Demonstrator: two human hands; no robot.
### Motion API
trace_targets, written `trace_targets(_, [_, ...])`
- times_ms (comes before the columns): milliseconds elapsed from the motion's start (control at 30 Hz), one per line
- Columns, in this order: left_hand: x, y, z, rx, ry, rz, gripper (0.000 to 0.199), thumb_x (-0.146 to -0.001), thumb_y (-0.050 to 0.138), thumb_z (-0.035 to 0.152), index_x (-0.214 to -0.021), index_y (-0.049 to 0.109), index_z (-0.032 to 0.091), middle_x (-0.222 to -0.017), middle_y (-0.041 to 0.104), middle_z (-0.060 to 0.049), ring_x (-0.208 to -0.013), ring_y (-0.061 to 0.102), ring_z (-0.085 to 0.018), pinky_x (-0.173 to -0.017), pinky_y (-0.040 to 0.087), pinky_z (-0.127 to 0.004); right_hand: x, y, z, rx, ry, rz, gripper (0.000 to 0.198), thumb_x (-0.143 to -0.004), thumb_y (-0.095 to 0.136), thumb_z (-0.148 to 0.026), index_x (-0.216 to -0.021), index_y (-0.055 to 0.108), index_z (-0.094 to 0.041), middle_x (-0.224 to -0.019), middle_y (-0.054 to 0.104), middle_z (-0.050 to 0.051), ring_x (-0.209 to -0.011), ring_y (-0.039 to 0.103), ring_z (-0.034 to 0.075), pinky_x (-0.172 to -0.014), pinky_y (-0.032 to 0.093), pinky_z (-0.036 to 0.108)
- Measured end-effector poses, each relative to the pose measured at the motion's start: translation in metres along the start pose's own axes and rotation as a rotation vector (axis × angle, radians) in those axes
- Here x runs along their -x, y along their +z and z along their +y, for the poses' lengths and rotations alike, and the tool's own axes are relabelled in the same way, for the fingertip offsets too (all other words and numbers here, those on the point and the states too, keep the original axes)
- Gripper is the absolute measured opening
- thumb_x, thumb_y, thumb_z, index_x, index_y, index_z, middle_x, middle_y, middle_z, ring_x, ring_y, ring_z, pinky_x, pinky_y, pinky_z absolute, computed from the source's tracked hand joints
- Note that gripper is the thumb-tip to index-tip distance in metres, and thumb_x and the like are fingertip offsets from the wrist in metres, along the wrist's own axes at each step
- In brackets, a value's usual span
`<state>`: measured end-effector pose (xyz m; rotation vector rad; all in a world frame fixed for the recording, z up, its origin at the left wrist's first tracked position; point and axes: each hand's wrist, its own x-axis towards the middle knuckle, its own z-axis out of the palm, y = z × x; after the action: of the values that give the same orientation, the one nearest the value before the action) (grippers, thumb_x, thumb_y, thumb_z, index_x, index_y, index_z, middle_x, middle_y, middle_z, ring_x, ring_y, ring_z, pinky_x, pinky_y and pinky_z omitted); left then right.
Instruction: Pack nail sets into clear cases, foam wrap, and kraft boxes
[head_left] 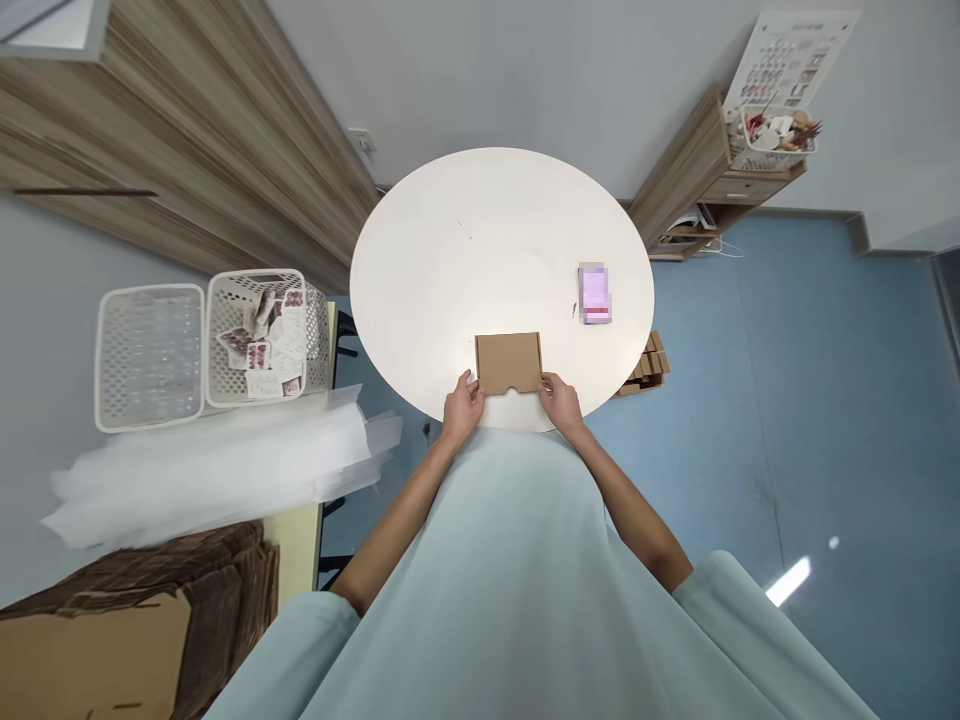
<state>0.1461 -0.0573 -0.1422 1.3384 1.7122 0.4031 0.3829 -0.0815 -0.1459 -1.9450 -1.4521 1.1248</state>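
Note:
A small flat brown cardboard box (509,362) lies near the front edge of the white oval table (450,250). Its lid looks closed, and a small notch shows in the middle of the edge facing me. My left hand (463,406) grips the box's near left corner, with thumb and fingers bent around it. At the near right corner my right hand (560,402) holds the box in the same way. The fingertips under the box's edges are partly hidden. To the right on the table lies a pixelated purple rectangular item (594,294), apart from both hands.
At left, a side table (296,550) bears white baskets (255,400), white wrapping sheets (225,470) and stacked flat cardboard (82,660). Small cardboard boxes (646,370) sit low by the table's right side. A wooden cabinet (757,188) stands back right.

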Motion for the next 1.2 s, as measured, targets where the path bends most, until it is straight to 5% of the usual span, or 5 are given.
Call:
trace_targets(833, [-0.025,0.007,0.001,-0.047,0.045,0.091,0.048,-0.097,0.057,0.015,-0.146,0.062,0.019,-0.136,0.075,-0.012,-0.125,0.073,-0.027,-0.112,0.054,-0.043,-0.027,0.003,0.005,0.126,0.034,0.033,0.036,-0.101,0.052,-0.023,-0.134,0.063,-0.019,-0.125,0.074,0.011,-0.096,0.072,0.022,-0.094,0.057,0.037])
trace_targets(1200, [-0.019,0.004,0.011,0.161,0.063,0.082,0.047,-0.095,0.067,0.023,-0.142,0.062,0.020,-0.139,0.073,-0.011,-0.131,0.069,-0.025,-0.117,0.052,-0.043,-0.029,0.000,-0.002,-0.075,-0.064,0.039,0.039,-0.100,0.054,-0.030,-0.135,0.066,-0.020,-0.149,0.063,0.014,-0.136,0.061,0.025,-0.108,0.058,0.041])
